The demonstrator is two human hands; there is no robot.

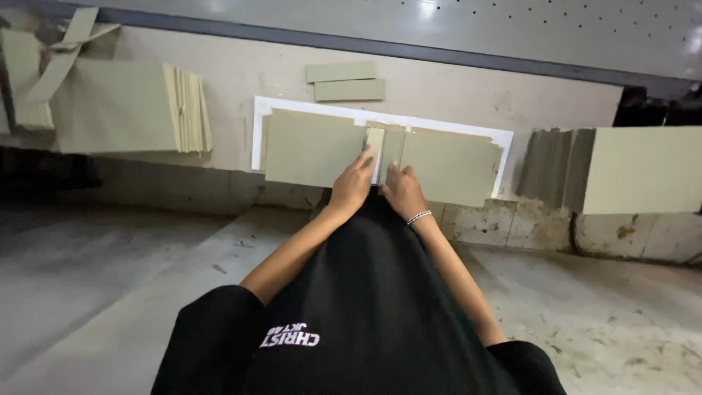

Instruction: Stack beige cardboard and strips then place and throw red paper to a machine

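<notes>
Nearest to me was the person's black shirt (365,322), filling the bottom of the view and hiding the lap and the front edge of the work. The white print on it was upside down. Both bare forearms ran forward out of the short sleeves.

The left hand (352,183) lay with fingers stretched forward, its fingertips pressing on a narrow pale strip (375,143) that stood between two greenish-grey boards. The right hand (402,190), with a beaded bracelet (419,216) at the wrist, rested flat just beside it, fingers loosely together, touching the inner edge of the right board (453,172). I could not tell whether either hand pinched anything; the palms hid what was under them.

The left board (314,150) and the right one lay on a white sheet (257,132), only its border showing. All of it sat on a beige bench (453,95).

Farther back lay two short grey strips (345,80). To the left stood a stack of boards (124,106), partly cut off by the frame, with loose strips on top. To the right, another stack (643,168) ran out of view, darker boards fanned beside it.
</notes>
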